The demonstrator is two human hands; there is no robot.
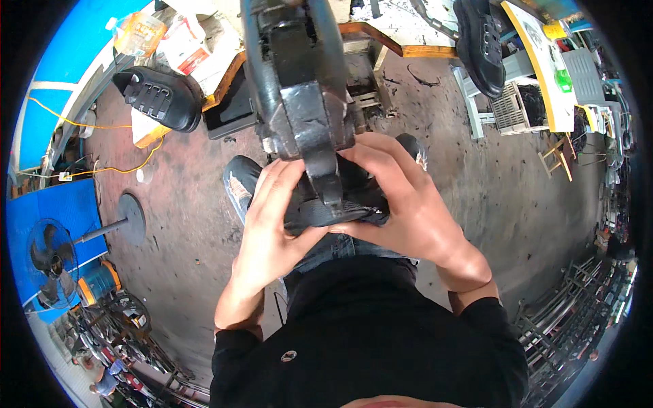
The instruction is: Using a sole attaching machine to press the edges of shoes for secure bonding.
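My left hand (272,217) and my right hand (401,197) press together around a black shoe piece (333,212) held under the foot of a dark metal machine arm (306,102) that reaches down from above. Fingers of both hands wrap the piece from either side, and the machine's narrow tip (331,190) touches it between my thumbs. Much of the piece is hidden by my fingers.
A finished black shoe (160,98) lies on a wooden bench edge at upper left, another black shoe (481,44) at upper right. A standing fan (47,255) is at left. White plastic stool (476,102) and crates stand at right. Concrete floor below.
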